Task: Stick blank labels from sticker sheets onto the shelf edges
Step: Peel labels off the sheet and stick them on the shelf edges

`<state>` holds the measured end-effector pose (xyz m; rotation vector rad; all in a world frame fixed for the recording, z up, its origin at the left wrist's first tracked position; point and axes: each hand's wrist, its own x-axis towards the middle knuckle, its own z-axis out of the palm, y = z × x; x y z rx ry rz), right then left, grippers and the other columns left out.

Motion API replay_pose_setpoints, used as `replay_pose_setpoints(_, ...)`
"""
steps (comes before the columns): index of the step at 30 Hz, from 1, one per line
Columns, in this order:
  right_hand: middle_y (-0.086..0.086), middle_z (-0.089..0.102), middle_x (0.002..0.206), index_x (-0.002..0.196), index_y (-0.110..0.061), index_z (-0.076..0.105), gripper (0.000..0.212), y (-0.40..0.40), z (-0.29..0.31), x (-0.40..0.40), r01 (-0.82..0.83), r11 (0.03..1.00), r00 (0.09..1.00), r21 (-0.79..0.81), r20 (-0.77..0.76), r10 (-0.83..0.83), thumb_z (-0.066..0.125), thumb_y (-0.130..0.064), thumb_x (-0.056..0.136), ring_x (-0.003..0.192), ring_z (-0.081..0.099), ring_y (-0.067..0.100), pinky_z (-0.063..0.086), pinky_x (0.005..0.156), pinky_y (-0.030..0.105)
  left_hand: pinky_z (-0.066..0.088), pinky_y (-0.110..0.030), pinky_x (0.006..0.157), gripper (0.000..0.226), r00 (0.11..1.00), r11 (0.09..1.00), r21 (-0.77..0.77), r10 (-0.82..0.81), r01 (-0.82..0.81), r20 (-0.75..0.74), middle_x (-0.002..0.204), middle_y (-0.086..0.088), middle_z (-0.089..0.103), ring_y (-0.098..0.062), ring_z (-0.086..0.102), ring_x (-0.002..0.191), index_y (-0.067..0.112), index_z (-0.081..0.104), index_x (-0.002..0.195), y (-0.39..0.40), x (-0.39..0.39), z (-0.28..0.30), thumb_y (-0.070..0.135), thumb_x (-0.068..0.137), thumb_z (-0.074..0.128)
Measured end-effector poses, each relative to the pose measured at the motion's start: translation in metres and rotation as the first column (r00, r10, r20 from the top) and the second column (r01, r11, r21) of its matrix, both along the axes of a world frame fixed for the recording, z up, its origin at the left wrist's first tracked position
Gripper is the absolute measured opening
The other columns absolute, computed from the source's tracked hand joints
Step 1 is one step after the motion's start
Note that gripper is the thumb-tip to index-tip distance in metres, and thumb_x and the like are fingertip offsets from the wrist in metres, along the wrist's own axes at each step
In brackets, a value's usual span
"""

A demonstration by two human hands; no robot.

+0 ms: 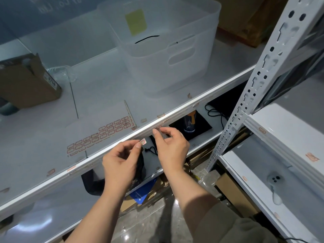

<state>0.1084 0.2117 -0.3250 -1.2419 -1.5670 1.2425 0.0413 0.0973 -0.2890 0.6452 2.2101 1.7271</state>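
A sticker sheet [103, 134] with rows of red-bordered blank labels lies flat on the white shelf, just behind the shelf's front edge [112, 148]. My left hand [121, 160] pinches one small label [142, 141] between thumb and forefinger, just below that edge. My right hand [171, 146] is close beside it, its fingertips pinched on a label at the shelf edge; the label itself is mostly hidden by the fingers. Several labels stick along the edge, such as one at the left [71, 168] and one to the right [161, 115].
A translucent plastic bin [166, 50] stands at the back of the shelf and a cardboard box [29, 83] at the left. A perforated white upright [259, 81] rises at the right, beside a second white shelf unit [280, 137]. Dark items and cables sit on the lower shelf.
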Motion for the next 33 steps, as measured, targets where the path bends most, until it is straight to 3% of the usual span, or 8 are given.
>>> replay_pose_setpoints(2, -0.008, 0.075, 0.085, 0.095, -0.025, 0.077, 0.02, 0.001, 0.0, -0.001, 0.001, 0.999, 1.0, 0.052, 0.022, -0.002, 0.077, -0.043, 0.086, 0.068, 0.061, -0.004, 0.041, 0.068, 0.003, 0.054, -0.01, 0.076, 0.01, 1.0, 1.0, -0.003, -0.005, 0.005, -0.002, 0.089, 0.01, 0.079, -0.003, 0.073, 0.084, 0.026, 0.079, 0.095, -0.001, 0.0, -0.001, 0.018, 0.091, 0.076)
replay_pose_setpoints(4, -0.009, 0.075, 0.086, 0.095, -0.024, 0.078, 0.017, 0.002, 0.0, -0.002, 0.007, 0.998, 1.0, 0.065, 0.026, -0.009, 0.077, -0.039, 0.087, 0.066, 0.058, -0.009, 0.038, 0.068, -0.003, 0.054, -0.01, 0.076, 0.01, 1.0, 1.0, -0.01, -0.009, 0.009, -0.009, 0.09, 0.011, 0.079, -0.003, 0.073, 0.085, 0.026, 0.08, 0.096, -0.001, 0.0, -0.001, 0.019, 0.091, 0.075)
replay_pose_setpoints(11, -0.022, 0.065, 0.082, 0.093, -0.022, 0.079, 0.009, 0.006, -0.002, -0.005, 0.004, 0.998, 1.0, 0.061, -0.02, -0.003, 0.077, -0.03, 0.089, 0.066, 0.062, -0.006, 0.043, 0.064, -0.001, 0.053, -0.01, 0.076, 0.009, 1.0, 1.0, 0.005, -0.008, 0.008, 0.007, 0.089, 0.008, 0.08, -0.004, 0.073, 0.084, 0.026, 0.08, 0.095, 0.002, 0.0, -0.002, 0.019, 0.09, 0.076)
replay_pose_setpoints(17, -0.01, 0.078, 0.087, 0.096, -0.025, 0.077, 0.007, 0.003, -0.005, -0.007, -0.016, 1.0, 0.999, 0.002, -0.042, 0.016, 0.073, -0.03, 0.092, 0.078, 0.073, 0.001, 0.049, 0.064, 0.003, 0.053, -0.008, 0.074, 0.01, 1.0, 1.0, 0.005, -0.003, 0.003, 0.016, 0.088, 0.01, 0.079, -0.001, 0.072, 0.082, 0.031, 0.079, 0.092, 0.003, 0.001, 0.001, 0.022, 0.089, 0.076)
replay_pose_setpoints(24, -0.007, 0.077, 0.078, 0.091, -0.023, 0.077, 0.004, 0.001, 0.002, -0.008, -0.014, 1.0, 1.0, 0.012, -0.016, 0.014, 0.074, -0.026, 0.089, 0.068, 0.065, -0.009, 0.041, 0.063, -0.004, 0.052, -0.008, 0.072, 0.008, 0.999, 0.999, 0.003, 0.032, -0.032, 0.027, 0.086, 0.01, 0.079, -0.001, 0.071, 0.08, 0.029, 0.08, 0.091, 0.002, 0.003, 0.006, 0.022, 0.088, 0.078)
replay_pose_setpoints(33, -0.008, 0.075, 0.078, 0.087, -0.03, 0.072, 0.004, 0.003, 0.013, -0.011, -0.049, 0.997, 0.998, -0.057, 0.024, 0.05, 0.071, -0.027, 0.088, 0.073, 0.068, 0.001, 0.038, 0.055, 0.0, 0.055, -0.012, 0.075, 0.013, 0.997, 0.998, 0.026, 0.053, -0.055, 0.057, 0.086, 0.004, 0.078, -0.004, 0.069, 0.077, 0.025, 0.079, 0.089, 0.005, 0.004, 0.011, 0.012, 0.089, 0.077)
